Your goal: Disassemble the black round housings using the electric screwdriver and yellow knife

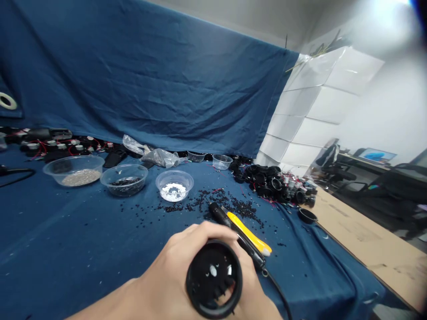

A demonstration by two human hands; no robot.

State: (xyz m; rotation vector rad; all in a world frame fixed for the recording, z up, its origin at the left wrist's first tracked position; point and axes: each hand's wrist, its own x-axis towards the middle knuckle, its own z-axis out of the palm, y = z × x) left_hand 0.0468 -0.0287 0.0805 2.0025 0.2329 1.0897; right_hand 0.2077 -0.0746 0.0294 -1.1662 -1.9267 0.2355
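My left hand [176,266] comes in from the lower left and is shut around a round black plastic ring part [213,278], which has slots and small white bits inside. My right hand [260,300] shows only in part at the bottom edge, and its fingers seem closed on a black corded pen-shaped tool [236,235]. The tool's cable runs off downward. A yellow-handled tool [248,231] lies just beyond the black one, on scattered black plastic granules [213,202]. Part of the ring's far side is hidden by my fingers.
Three clear plastic bowls [124,180] hold beige, black and white material on the blue cloth. A heap of black round parts [270,184] sits to the right. Wired components lie at the far left, with plastic bags behind. A cardboard surface [367,240] runs along the right.
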